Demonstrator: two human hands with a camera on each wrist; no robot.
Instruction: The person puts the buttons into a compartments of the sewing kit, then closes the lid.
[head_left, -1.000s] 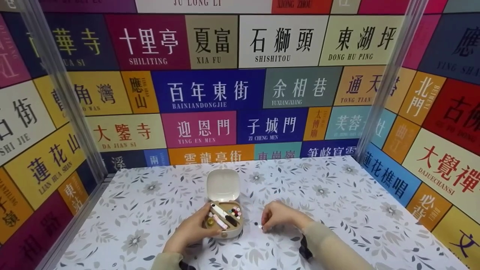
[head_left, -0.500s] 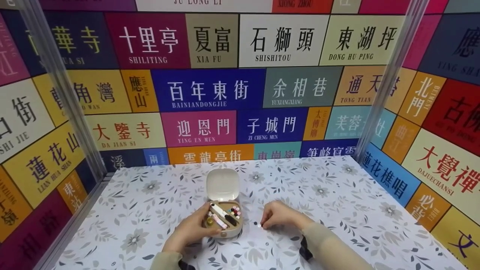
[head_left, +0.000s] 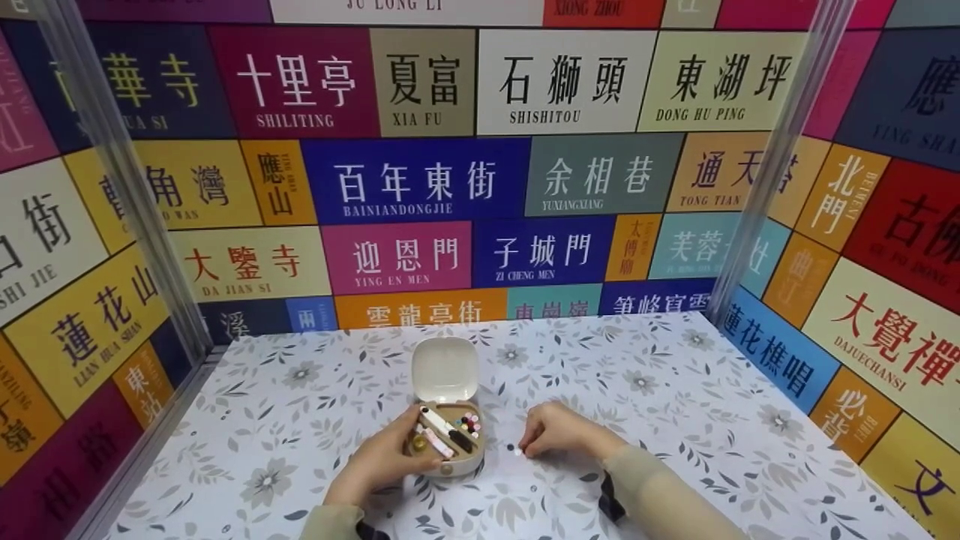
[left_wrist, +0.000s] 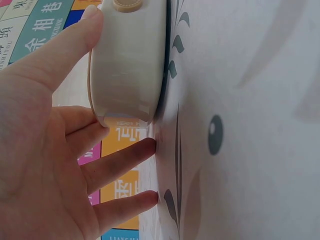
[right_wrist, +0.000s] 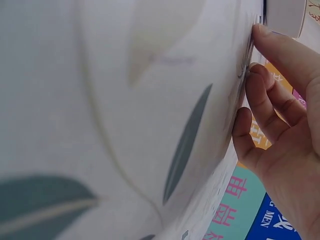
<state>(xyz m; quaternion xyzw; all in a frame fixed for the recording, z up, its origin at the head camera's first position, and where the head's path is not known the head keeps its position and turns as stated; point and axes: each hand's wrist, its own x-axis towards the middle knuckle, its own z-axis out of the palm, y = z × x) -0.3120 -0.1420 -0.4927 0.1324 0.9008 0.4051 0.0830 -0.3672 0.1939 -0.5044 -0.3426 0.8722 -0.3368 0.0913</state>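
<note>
A small cream case (head_left: 459, 466) with rounded corners stands on the table, its lid (head_left: 445, 369) raised at the back. My left hand (head_left: 386, 454) holds the case at its left side, thumb along the front edge near a round tan button catch (left_wrist: 128, 4). Two of that hand's fingertips rest on the tabletop. Inside lie a white stick with a black end (head_left: 459, 439), a pinkish-white stick (head_left: 438, 444) and several small coloured pieces (head_left: 471, 424). To the right, my right hand (head_left: 559, 429) has bent fingers touching the table beside a tiny white piece (head_left: 519, 451); I cannot tell whether it is pinched.
The table (head_left: 300, 420) wears a white cloth printed with grey flowers and leaves. A small dark spot (head_left: 511, 447) shows between the case and my right hand. Walls of coloured sign panels (head_left: 416, 180) enclose the back and sides, with clear corner posts (head_left: 776, 172).
Both hands stay nearly in place. The right fingertips have shifted slightly at the tiny white piece; the case has not moved on the table.
</note>
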